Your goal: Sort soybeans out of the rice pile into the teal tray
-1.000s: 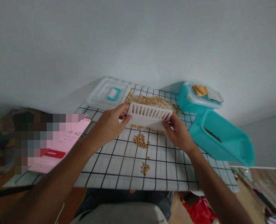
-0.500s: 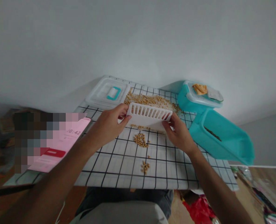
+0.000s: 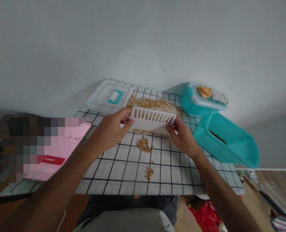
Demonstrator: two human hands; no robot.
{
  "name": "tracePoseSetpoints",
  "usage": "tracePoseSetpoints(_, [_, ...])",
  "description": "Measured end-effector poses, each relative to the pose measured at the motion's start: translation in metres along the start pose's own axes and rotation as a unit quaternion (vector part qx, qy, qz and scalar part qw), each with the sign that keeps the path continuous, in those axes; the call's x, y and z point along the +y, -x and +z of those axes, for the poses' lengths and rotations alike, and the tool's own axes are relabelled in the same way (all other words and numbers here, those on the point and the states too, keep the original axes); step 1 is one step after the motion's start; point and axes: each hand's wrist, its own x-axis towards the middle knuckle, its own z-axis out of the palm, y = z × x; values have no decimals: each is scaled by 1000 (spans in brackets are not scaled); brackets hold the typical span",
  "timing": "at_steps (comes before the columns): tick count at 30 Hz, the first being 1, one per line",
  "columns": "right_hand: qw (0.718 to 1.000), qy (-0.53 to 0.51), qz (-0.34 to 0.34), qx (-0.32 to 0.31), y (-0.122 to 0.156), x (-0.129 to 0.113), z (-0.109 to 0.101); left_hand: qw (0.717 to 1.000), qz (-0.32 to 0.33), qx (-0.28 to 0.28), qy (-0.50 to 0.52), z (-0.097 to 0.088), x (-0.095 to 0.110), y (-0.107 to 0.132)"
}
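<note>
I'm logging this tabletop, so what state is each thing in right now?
White slotted tool: held at both ends, slots uppermost
Left hand: closed on one end
Right hand: closed on the other
Far bean heap: spread out
Nearer beans: loose, in small clusters
Clear lid: lying flat
Teal box: lidded
Teal bin: open, dark contents showing
Phone: screen lit

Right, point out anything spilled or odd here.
Loose yellowish beans and pale grains lie on the checked cloth, outside any container, so they look spilled; two small bean clusters sit apart on the near side of the white slotted piece.
</note>
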Motion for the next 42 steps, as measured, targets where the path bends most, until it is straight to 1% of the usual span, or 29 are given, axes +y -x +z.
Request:
tracePoseSetpoints(5, [1000, -2, -3, -4, 4, -2, -1, 1000, 6, 0, 11, -1, 1, 3])
tracePoseSetpoints(10, [1000, -5, 0, -6, 6, -6, -2, 1000, 10, 1, 0, -2, 3, 5])
tracePoseSetpoints(17, [1000, -9, -1, -7, 11, -12, -1, 1000, -1, 5, -20, -4, 3, 12])
tracePoseSetpoints(21, [1000, -9, 3, -11, 13, -15, -1, 1000, -5, -3, -18, -5, 5, 14])
tracePoseSetpoints(29, [1000, -8, 3, -7, 7, -8, -2, 1000, 0, 1, -13, -4, 6, 7])
tracePoseSetpoints(34, [1000, -12, 3, -9, 7, -4, 1, 1000, -5, -8, -13, -4, 7, 9])
tracePoseSetpoints(42, [1000, -9, -2, -13, 10, -10, 0, 1000, -14, -11, -11, -4, 8, 12])
